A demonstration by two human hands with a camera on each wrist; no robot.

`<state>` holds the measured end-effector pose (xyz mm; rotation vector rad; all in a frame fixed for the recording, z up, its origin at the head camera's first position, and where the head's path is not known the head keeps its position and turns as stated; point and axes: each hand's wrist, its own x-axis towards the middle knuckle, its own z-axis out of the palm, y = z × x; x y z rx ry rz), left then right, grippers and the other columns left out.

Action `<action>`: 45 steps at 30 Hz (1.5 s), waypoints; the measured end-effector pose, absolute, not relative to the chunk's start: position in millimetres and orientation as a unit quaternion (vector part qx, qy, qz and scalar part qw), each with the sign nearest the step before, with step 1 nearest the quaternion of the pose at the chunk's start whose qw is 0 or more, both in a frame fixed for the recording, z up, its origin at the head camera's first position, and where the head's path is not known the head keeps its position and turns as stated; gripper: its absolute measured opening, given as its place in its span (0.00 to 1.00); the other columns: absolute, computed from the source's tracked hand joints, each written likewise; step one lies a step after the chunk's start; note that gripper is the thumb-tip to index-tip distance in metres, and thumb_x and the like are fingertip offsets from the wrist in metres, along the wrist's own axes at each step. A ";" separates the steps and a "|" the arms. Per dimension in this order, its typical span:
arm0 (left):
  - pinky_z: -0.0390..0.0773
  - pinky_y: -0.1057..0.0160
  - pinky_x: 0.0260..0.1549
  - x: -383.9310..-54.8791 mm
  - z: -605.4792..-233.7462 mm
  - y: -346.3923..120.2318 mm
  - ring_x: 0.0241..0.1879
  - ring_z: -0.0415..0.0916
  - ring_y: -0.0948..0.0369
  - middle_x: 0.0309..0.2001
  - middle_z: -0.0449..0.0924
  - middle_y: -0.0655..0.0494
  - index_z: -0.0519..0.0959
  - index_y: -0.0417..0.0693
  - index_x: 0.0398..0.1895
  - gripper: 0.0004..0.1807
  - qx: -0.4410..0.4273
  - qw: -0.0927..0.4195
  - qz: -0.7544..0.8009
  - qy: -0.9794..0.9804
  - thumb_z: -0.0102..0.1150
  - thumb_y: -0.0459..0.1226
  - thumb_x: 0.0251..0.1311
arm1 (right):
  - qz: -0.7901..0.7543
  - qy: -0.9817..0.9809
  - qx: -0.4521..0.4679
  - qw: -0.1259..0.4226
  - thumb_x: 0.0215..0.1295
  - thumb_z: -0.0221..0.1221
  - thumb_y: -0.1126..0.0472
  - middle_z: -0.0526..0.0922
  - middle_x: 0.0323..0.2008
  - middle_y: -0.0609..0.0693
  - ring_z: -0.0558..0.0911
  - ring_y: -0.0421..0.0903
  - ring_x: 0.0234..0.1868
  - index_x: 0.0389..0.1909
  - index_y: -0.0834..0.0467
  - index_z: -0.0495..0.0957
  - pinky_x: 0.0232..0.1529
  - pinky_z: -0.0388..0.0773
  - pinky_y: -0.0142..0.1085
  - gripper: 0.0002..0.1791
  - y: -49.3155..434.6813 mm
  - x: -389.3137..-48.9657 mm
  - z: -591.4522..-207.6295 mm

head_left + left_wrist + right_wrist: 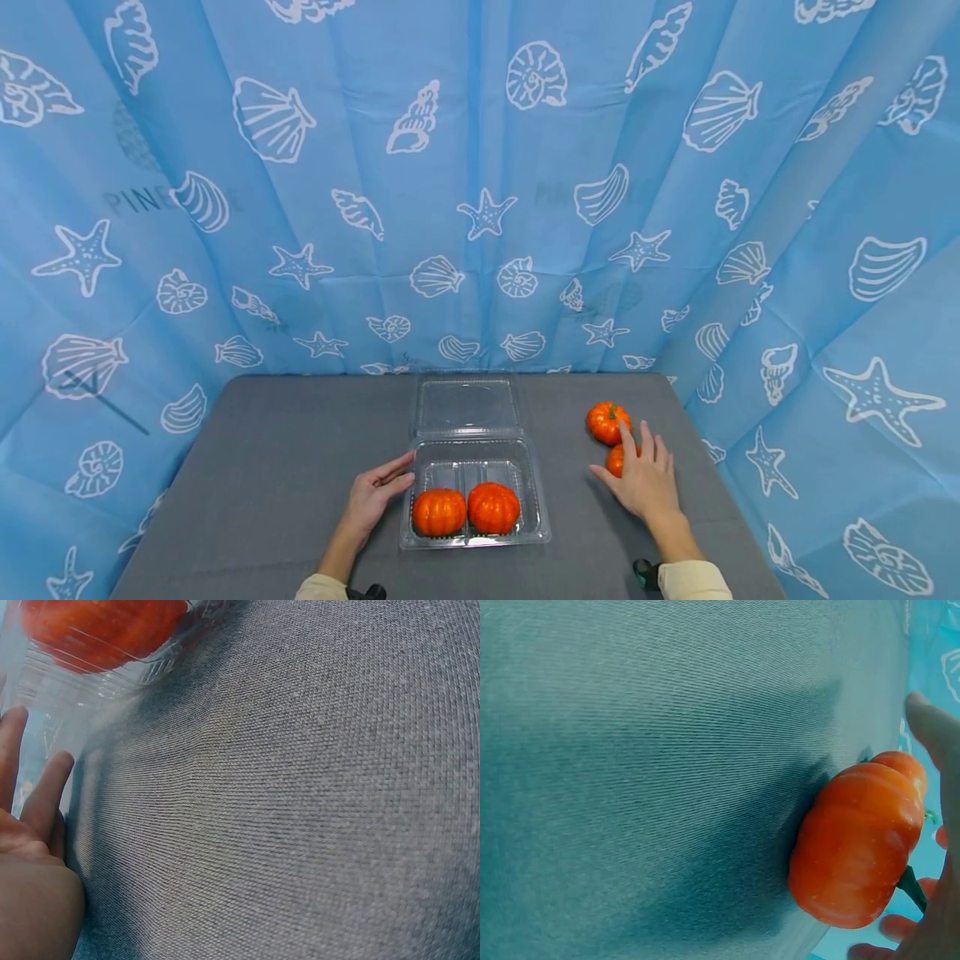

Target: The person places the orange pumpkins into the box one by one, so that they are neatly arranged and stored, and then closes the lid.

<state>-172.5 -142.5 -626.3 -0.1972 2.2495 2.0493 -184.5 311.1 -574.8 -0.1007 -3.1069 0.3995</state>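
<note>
A clear plastic clamshell box (531, 475) lies with its lid (468, 404) folded back. Inside, two small orange pumpkins (439, 512) sit side by side along the near wall. At the box's left edge is my left hand (367, 502), its fingers extended against or very near the side. To the right, two more pumpkins stand on the cloth: a far one (606, 422) with a green stem, and a nearer one (859, 847). My right hand (649, 482) spreads over the nearer pumpkin, partly hiding it; contact is unclear.
A grey cloth-covered table (300, 450) carries everything. Behind and along both sides hangs a blue curtain (480, 167) printed with white shells and starfish. The raised lid edge reaches close to the table's back edge.
</note>
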 end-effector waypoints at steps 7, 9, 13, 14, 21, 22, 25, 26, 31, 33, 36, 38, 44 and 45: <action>0.76 0.78 0.51 -172.3 -627.3 -143.3 0.64 0.80 0.53 0.61 0.84 0.53 0.84 0.49 0.60 0.23 -0.061 0.047 0.673 0.736 0.71 0.40 0.60 | 0.132 -0.990 -0.042 0.004 0.63 0.67 0.47 0.49 0.76 0.74 0.63 0.80 0.64 0.80 0.61 0.50 0.60 0.67 0.73 0.52 311.2 -178.3 -574.6; 0.75 0.79 0.51 -172.1 -627.1 -143.0 0.64 0.80 0.53 0.61 0.84 0.53 0.84 0.50 0.60 0.23 -0.062 0.046 0.675 0.734 0.72 0.40 0.60 | 0.132 -0.990 -0.045 0.006 0.63 0.66 0.50 0.52 0.74 0.75 0.65 0.80 0.63 0.79 0.62 0.51 0.59 0.68 0.72 0.50 311.1 -176.8 -574.5; 0.76 0.78 0.51 -171.7 -626.7 -142.4 0.64 0.80 0.53 0.61 0.84 0.52 0.84 0.49 0.60 0.23 -0.063 0.046 0.674 0.734 0.72 0.40 0.60 | 0.131 -0.990 -0.052 0.006 0.65 0.64 0.52 0.60 0.69 0.76 0.67 0.78 0.60 0.78 0.63 0.53 0.58 0.71 0.70 0.46 311.1 -175.9 -575.1; 0.76 0.78 0.51 -171.6 -626.5 -142.3 0.64 0.80 0.53 0.61 0.84 0.53 0.84 0.49 0.60 0.23 -0.063 0.047 0.674 0.735 0.72 0.40 0.60 | 0.130 -0.990 -0.053 0.006 0.66 0.64 0.52 0.62 0.67 0.76 0.68 0.78 0.59 0.78 0.64 0.54 0.57 0.72 0.70 0.45 311.1 -175.6 -575.5; 0.77 0.77 0.53 -171.9 -627.2 -142.0 0.65 0.79 0.52 0.61 0.84 0.54 0.83 0.50 0.61 0.24 -0.067 0.050 0.668 0.739 0.72 0.41 0.60 | 0.131 -0.990 -0.058 0.014 0.67 0.64 0.51 0.66 0.61 0.76 0.70 0.75 0.53 0.74 0.64 0.62 0.51 0.75 0.68 0.41 313.4 -175.0 -576.2; 0.78 0.77 0.53 -172.1 -627.5 -142.1 0.65 0.79 0.52 0.62 0.83 0.53 0.83 0.50 0.61 0.24 -0.066 0.049 0.667 0.740 0.71 0.41 0.60 | 0.133 -0.989 -0.059 0.016 0.67 0.64 0.50 0.66 0.60 0.75 0.70 0.74 0.52 0.73 0.64 0.63 0.50 0.75 0.67 0.40 313.7 -175.1 -576.0; 0.78 0.76 0.53 -172.3 -627.7 -142.2 0.65 0.79 0.52 0.62 0.83 0.53 0.83 0.50 0.61 0.24 -0.065 0.046 0.666 0.742 0.71 0.41 0.60 | 0.140 -0.988 -0.065 0.020 0.66 0.65 0.49 0.66 0.58 0.75 0.71 0.73 0.50 0.71 0.65 0.65 0.47 0.76 0.66 0.39 313.8 -175.1 -574.5; 0.78 0.76 0.53 -172.3 -627.6 -142.2 0.65 0.79 0.52 0.62 0.83 0.53 0.83 0.50 0.61 0.24 -0.064 0.045 0.665 0.743 0.71 0.41 0.60 | 0.145 -0.987 -0.068 0.022 0.66 0.65 0.48 0.65 0.57 0.74 0.70 0.72 0.49 0.70 0.65 0.66 0.46 0.77 0.65 0.39 313.7 -175.3 -573.8; 0.77 0.77 0.52 -171.9 -626.9 -141.4 0.65 0.79 0.51 0.61 0.84 0.53 0.84 0.50 0.60 0.23 -0.063 0.041 0.667 0.741 0.71 0.40 0.60 | 0.181 -0.980 -0.085 0.026 0.64 0.65 0.46 0.63 0.55 0.73 0.69 0.70 0.48 0.66 0.66 0.65 0.42 0.76 0.61 0.39 314.8 -177.1 -569.9; 0.77 0.77 0.52 -171.9 -626.5 -141.1 0.64 0.80 0.51 0.61 0.84 0.51 0.83 0.48 0.60 0.23 -0.058 0.039 0.667 0.742 0.71 0.40 0.61 | 0.197 -0.976 -0.091 0.026 0.63 0.66 0.46 0.62 0.55 0.73 0.68 0.70 0.48 0.64 0.67 0.64 0.42 0.74 0.60 0.39 315.6 -177.9 -568.1; 0.77 0.77 0.51 -171.4 -627.2 -141.1 0.64 0.80 0.51 0.61 0.83 0.49 0.83 0.46 0.61 0.24 -0.053 0.040 0.668 0.742 0.71 0.40 0.61 | 0.217 -0.971 -0.097 0.027 0.62 0.66 0.46 0.62 0.56 0.72 0.67 0.69 0.49 0.63 0.67 0.64 0.44 0.72 0.58 0.39 316.4 -178.3 -566.8; 0.78 0.77 0.50 -171.4 -627.4 -140.9 0.63 0.80 0.51 0.62 0.83 0.48 0.83 0.46 0.61 0.24 -0.049 0.040 0.669 0.741 0.71 0.40 0.61 | 0.228 -0.968 -0.097 0.030 0.61 0.67 0.47 0.65 0.55 0.72 0.68 0.67 0.49 0.61 0.68 0.64 0.46 0.68 0.56 0.39 316.4 -179.0 -565.7; 0.78 0.77 0.49 -171.8 -628.5 -141.3 0.60 0.83 0.59 0.61 0.83 0.48 0.83 0.44 0.61 0.24 -0.047 0.033 0.670 0.740 0.71 0.40 0.61 | 0.248 -0.963 -0.100 0.032 0.59 0.67 0.46 0.74 0.51 0.71 0.70 0.62 0.47 0.59 0.69 0.63 0.45 0.63 0.49 0.40 313.2 -182.2 -561.8; 0.78 0.77 0.49 -172.0 -628.7 -141.6 0.59 0.83 0.61 0.61 0.83 0.49 0.83 0.45 0.61 0.24 -0.049 0.034 0.671 0.739 0.71 0.40 0.61 | 0.252 -0.962 -0.102 0.032 0.59 0.67 0.46 0.75 0.51 0.71 0.70 0.62 0.47 0.59 0.69 0.63 0.44 0.63 0.49 0.40 312.6 -182.5 -561.2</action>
